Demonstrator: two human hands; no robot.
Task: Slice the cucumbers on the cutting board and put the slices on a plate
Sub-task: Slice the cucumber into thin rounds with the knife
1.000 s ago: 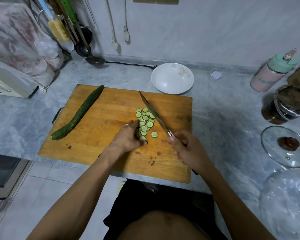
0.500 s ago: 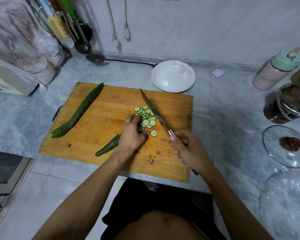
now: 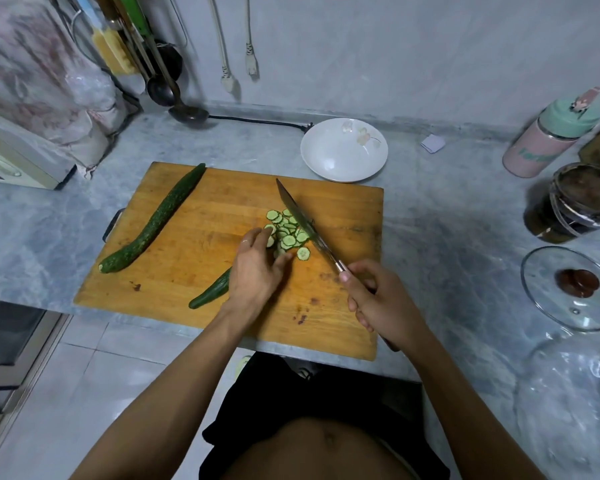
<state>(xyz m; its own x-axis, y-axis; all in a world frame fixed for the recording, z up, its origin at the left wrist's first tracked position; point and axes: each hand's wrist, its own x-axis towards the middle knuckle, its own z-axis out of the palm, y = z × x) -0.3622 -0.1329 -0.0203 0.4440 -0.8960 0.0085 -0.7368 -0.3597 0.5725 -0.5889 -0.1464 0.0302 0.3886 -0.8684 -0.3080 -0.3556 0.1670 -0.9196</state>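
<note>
**Mid-slice on the board**

I see the board [image 3: 194, 244] lying on the grey worktop [image 3: 447, 237]. My right hand [image 3: 381, 303] grips the knife [image 3: 303, 223] by its handle, fingers curled round it; the blade runs away from me, tip toward the far edge, and lies along the right side of the slices [image 3: 286, 233]. The slices sit in a loose pile near the board's middle, one apart on the near side.

My left hand [image 3: 257, 271] is on the half-cut cucumber [image 3: 210, 292]; its uncut end sticks out toward the near left from under the palm. Fingers bent over the cut end, tips touching the pile. I cannot tell how firmly they hold.

A whole cucumber [image 3: 156, 220] lies slantwise on the board's left part, well apart from the hands.

The plate [image 3: 343, 150] stands just beyond the board's far edge, no slices on it.

To the right: a pink bottle [image 3: 548, 136], a dark jar [image 3: 575, 202], a glass lid [image 3: 575, 289]. A ladle [image 3: 187, 112] rests at the far left.
</note>
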